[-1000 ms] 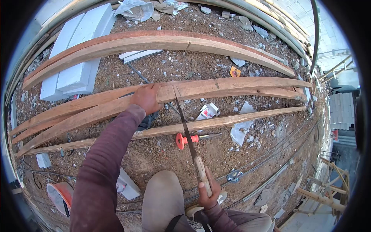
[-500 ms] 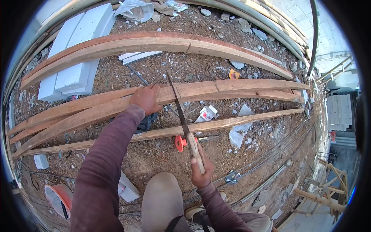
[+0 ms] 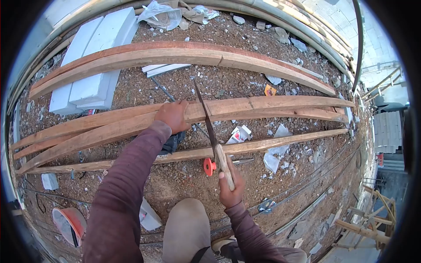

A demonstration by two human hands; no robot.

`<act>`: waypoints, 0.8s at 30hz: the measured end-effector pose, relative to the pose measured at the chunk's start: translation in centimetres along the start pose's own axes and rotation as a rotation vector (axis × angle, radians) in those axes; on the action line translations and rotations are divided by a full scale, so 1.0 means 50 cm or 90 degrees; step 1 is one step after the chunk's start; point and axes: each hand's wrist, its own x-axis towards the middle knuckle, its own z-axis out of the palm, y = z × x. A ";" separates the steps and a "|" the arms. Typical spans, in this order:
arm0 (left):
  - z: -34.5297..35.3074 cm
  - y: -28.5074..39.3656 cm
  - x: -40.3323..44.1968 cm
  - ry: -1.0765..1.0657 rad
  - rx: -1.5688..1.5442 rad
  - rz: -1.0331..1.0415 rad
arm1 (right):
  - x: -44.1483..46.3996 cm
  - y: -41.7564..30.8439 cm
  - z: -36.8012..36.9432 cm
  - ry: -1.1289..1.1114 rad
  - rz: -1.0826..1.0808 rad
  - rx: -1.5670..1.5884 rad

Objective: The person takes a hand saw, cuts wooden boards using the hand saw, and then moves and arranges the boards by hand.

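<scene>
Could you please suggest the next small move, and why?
Probably draw the saw toward the body with the right hand: it reaches past the far edge of the beam, while the left hand is on the wood beside it.

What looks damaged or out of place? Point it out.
The farthest beam has a dark notch right of middle, breaking its otherwise plain face; crack or cut, I can't tell. Behind it, crumpled plastic litters the dirt.
</scene>
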 end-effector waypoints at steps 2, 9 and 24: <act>-0.005 -0.005 -0.007 0.006 -0.020 -0.019 | 0.101 -0.025 0.065 -0.005 -0.069 0.030; -0.017 0.001 -0.010 -0.028 -0.019 -0.041 | -0.122 0.061 -0.016 -0.066 0.136 -0.010; -0.001 -0.014 0.000 0.007 0.002 -0.011 | -0.131 -0.074 -0.083 -0.107 -0.129 -0.057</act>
